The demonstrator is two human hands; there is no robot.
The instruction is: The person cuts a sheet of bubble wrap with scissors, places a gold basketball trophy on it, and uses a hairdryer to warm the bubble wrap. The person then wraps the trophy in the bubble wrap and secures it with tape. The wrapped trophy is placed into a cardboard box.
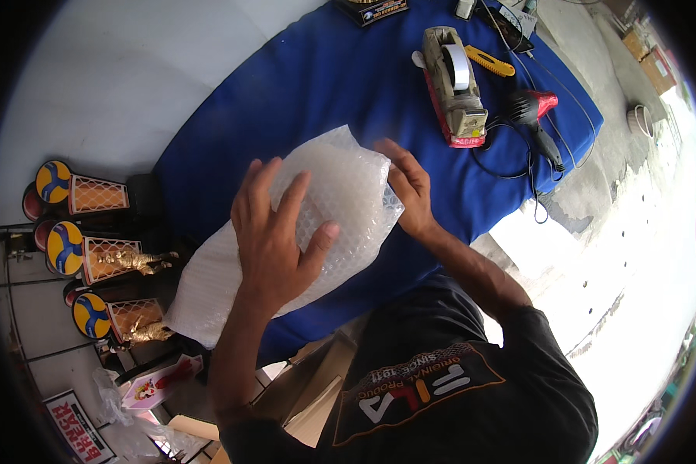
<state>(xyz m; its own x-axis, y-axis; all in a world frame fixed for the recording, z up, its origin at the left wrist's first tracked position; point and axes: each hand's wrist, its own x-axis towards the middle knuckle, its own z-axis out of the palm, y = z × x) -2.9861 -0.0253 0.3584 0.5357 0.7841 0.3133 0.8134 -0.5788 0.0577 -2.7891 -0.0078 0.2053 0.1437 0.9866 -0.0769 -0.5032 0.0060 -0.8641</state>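
Blue cloth covers the desk [236, 116], with a pale wall behind it and volleyball trophies [100, 255] standing off to the left. Across the near part of the desk lies a bubble-wrap bundle [348, 185], its lower-left end reaching toward the trophies; whatever is inside cannot be made out. The left hand [274, 240] is spread over the top of the bundle, thumb apart from the fingers. At its right edge, by a raised fold, is the right hand [410, 189], fingers bent; whether they pinch the film is hidden. To wrap neatly, I'd keep the left palm broad and light so the bubbles don't burst, and draw the loose edge snug before pressing it flat. The tape dispenser [450, 93] and yellow utility knife [491, 62] sit beyond, handily near the right hand.
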